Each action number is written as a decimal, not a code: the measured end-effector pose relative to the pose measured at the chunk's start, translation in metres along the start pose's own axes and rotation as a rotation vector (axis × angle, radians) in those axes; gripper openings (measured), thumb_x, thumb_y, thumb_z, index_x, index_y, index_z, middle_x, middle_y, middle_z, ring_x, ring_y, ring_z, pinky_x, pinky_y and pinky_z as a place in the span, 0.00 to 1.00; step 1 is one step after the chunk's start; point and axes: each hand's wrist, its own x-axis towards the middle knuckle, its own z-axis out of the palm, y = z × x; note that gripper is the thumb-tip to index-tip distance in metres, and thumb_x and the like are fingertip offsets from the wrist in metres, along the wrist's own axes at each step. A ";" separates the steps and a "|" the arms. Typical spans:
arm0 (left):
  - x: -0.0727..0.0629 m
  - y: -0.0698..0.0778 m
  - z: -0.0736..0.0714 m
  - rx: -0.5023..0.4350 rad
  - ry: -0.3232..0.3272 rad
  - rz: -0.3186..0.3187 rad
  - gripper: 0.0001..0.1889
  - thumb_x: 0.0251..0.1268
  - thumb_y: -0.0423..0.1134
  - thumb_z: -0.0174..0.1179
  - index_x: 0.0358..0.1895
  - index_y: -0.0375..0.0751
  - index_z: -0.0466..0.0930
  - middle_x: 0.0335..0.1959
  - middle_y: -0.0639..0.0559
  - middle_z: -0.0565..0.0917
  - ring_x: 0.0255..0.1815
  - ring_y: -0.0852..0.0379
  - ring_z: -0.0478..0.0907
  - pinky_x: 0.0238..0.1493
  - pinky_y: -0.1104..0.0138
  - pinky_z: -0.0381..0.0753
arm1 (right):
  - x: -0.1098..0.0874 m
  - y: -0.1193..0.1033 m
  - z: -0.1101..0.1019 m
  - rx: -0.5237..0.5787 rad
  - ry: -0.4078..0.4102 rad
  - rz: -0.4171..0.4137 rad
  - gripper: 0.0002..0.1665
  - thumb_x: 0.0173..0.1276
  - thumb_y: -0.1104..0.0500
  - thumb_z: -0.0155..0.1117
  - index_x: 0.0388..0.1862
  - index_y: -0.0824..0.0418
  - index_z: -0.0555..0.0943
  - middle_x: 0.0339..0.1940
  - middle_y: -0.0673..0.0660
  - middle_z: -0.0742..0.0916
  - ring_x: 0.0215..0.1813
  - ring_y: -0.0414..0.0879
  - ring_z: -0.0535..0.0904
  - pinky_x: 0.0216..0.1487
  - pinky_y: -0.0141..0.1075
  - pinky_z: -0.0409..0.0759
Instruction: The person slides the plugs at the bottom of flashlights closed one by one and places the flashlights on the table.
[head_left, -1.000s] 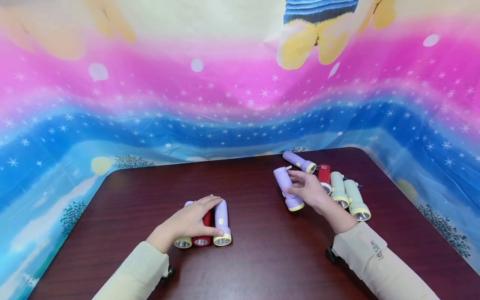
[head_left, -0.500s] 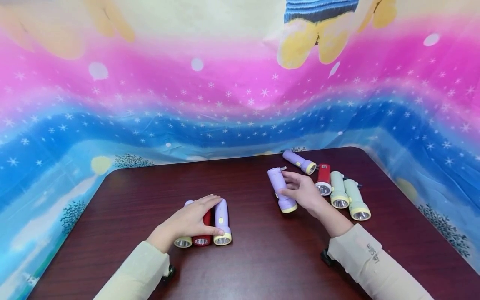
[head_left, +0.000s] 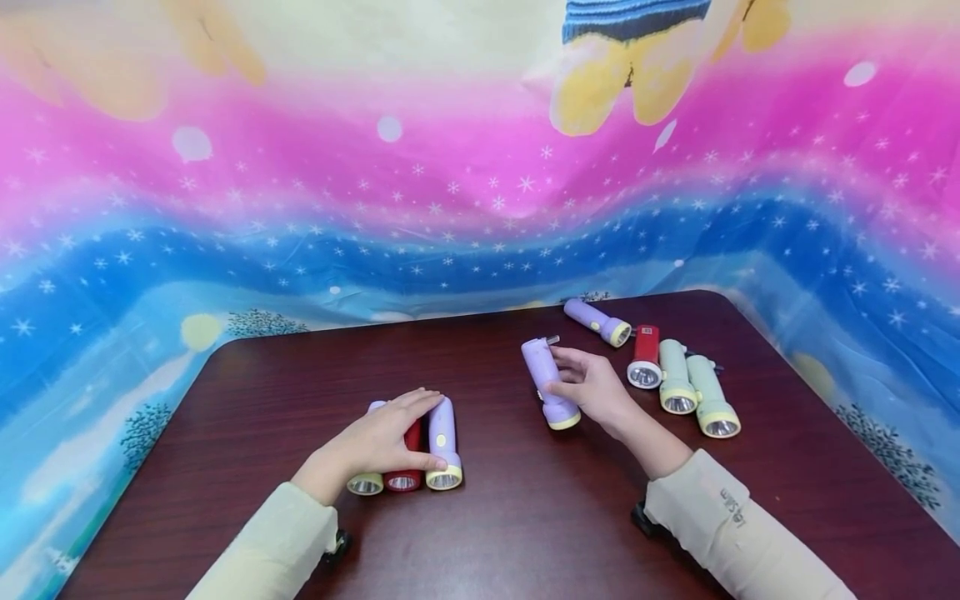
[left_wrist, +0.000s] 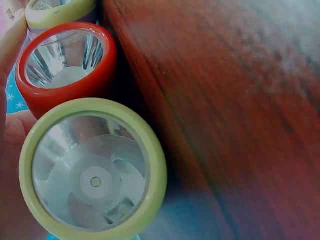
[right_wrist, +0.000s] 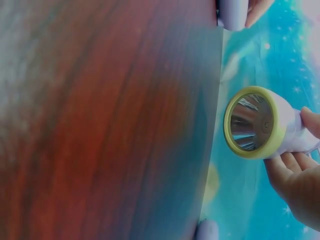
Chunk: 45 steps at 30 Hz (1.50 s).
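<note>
My right hand holds a purple flashlight with a pale yellow rim, tilted, with metal prongs sticking out near its tail. In the right wrist view the thumb and fingers lie on opposite sides of this flashlight. Over a row of three flashlights lies my left hand, its thumb and fingertips touching the rightmost purple flashlight. A red flashlight and a yellow-rimmed one sit partly hidden under the hand. Their lenses face the left wrist camera, the yellow rim nearest.
To the right stand a red flashlight with a white rim and two pale green flashlights side by side. Another purple flashlight lies slanted at the back edge. The dark wooden table meets a patterned cloth behind.
My right hand has carried the purple flashlight leftward, away from the red and green ones and towards the left row. The left hand has stayed in place.
</note>
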 end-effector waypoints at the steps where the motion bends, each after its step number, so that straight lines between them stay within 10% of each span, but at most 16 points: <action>1: 0.000 0.000 0.000 -0.001 0.001 0.002 0.50 0.50 0.68 0.68 0.75 0.46 0.64 0.76 0.46 0.66 0.78 0.44 0.59 0.73 0.45 0.65 | 0.000 0.000 0.001 0.000 -0.001 0.000 0.37 0.67 0.70 0.64 0.74 0.70 0.64 0.67 0.72 0.76 0.62 0.63 0.80 0.58 0.47 0.83; 29: -0.001 0.001 0.000 -0.046 -0.023 -0.021 0.49 0.53 0.68 0.67 0.76 0.48 0.63 0.77 0.49 0.65 0.80 0.42 0.54 0.73 0.43 0.64 | -0.009 -0.010 0.024 0.075 -0.038 -0.058 0.36 0.67 0.71 0.64 0.73 0.70 0.65 0.67 0.72 0.76 0.64 0.64 0.78 0.62 0.50 0.80; 45: 0.012 0.014 -0.017 -0.130 0.245 0.082 0.35 0.64 0.53 0.66 0.73 0.52 0.67 0.74 0.49 0.69 0.77 0.47 0.63 0.71 0.46 0.69 | -0.010 -0.019 0.035 0.114 -0.049 -0.123 0.36 0.65 0.71 0.65 0.71 0.72 0.66 0.66 0.73 0.77 0.63 0.64 0.79 0.63 0.51 0.79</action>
